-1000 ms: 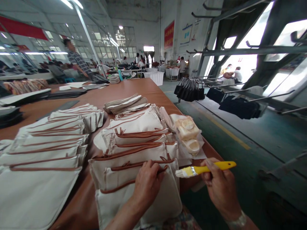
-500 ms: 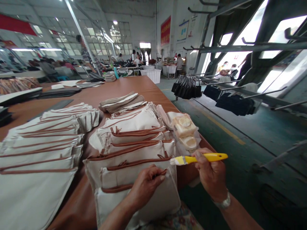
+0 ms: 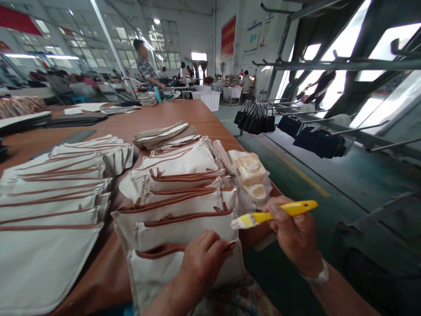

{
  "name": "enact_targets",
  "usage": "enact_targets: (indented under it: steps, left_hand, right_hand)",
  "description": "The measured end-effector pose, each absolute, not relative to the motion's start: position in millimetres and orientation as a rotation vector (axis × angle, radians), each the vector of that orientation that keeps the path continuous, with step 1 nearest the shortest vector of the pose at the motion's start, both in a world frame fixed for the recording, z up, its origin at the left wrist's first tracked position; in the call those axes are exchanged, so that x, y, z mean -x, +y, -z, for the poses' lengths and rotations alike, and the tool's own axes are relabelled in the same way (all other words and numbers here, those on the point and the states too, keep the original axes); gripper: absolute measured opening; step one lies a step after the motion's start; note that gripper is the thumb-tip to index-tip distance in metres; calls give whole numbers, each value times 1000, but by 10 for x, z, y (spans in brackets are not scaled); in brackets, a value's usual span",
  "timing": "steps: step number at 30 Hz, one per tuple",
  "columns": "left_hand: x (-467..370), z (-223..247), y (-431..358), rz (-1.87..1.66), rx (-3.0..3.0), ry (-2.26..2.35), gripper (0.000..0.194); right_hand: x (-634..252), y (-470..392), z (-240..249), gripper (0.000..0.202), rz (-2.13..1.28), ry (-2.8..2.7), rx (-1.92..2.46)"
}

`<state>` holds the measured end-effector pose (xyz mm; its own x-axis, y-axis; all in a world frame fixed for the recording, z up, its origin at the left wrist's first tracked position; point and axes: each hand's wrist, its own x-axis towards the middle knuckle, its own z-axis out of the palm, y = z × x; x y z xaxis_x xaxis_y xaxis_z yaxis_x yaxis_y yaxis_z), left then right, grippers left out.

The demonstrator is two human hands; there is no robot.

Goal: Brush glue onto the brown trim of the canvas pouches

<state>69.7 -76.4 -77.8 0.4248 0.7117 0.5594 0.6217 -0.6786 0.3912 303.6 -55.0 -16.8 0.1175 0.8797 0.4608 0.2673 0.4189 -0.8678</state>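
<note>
My right hand (image 3: 294, 235), with a watch on the wrist, grips a yellow-handled paintbrush (image 3: 297, 208). Its pale bristles point left, close to the right end of a bag's brown trim. The fingers of my left hand (image 3: 204, 258) are closed on the brown-trimmed top edge of the nearest cream bag (image 3: 158, 274), which gapes slightly to the left of the hand. Behind it, several more cream bags (image 3: 194, 204) overlap in a row. A yellowish, crusted container (image 3: 251, 169) sits on plastic just beyond the brush; its contents are unclear.
A second row of cream bags (image 3: 49, 254) covers the left of the brown tabletop (image 3: 177, 114). Beige folded pieces (image 3: 164, 134) lie behind the near row. To the right, a metal rack holds dark bags (image 3: 319, 141). A person (image 3: 146, 68) stands across the table.
My left hand has moved slightly down and now holds the near bag's trim, whose opening has parted. The brush handle has tilted up at its right end. The person across the table has moved right.
</note>
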Motion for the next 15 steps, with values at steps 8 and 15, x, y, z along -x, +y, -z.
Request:
enact_targets:
  steps: [8,15]
  left_hand:
    - [-697,772,-851,-1073,-2851,1137,10]
    - [-716,786,-829,-1112,-2820,1143,13]
  right_hand:
    - [-3140,-645,-118,32,-744,-1840,1056]
    - [-3014,-674,-61,34,-813,-1868,1025]
